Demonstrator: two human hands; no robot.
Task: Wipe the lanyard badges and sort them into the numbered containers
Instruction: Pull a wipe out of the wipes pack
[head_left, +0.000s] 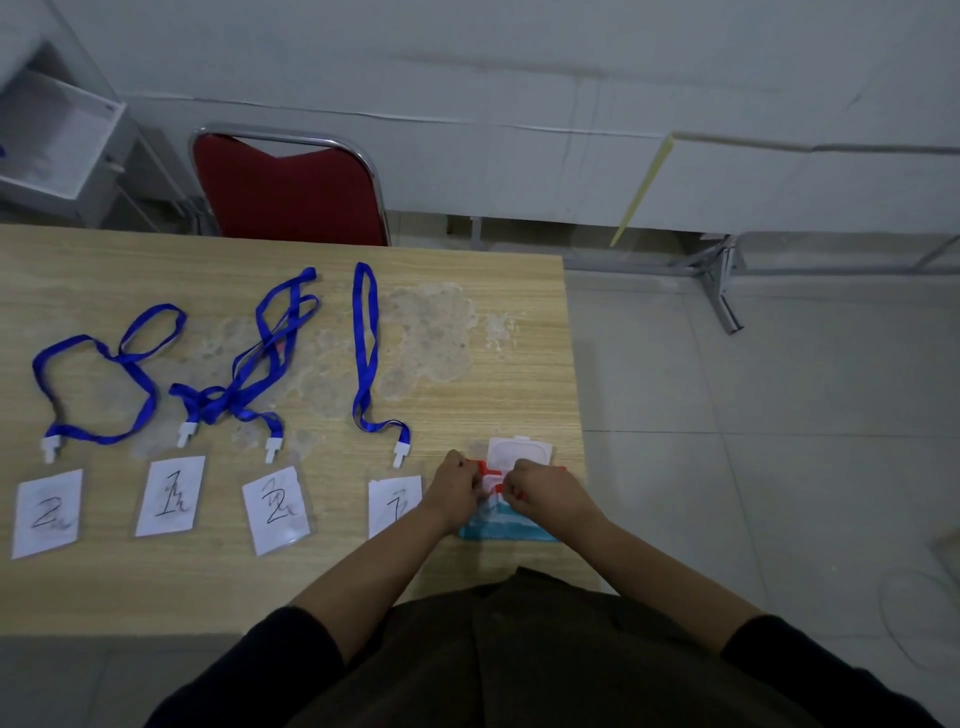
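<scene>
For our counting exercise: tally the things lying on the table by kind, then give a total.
Blue lanyards: 4
Numbered badges: 4
Wet-wipe packs, gripped by the left hand and right hand: 1
Total: 9

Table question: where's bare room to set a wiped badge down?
Free: the near strip of the table below the badges, and the far edge by the red chair. Crowded: the middle, with blue lanyards, and the right corner, where both hands work the wipes pack.

it looks like a plain office room: a wooden table (156, 270), a red chair (291, 192), grey tiled floor (753, 441).
</scene>
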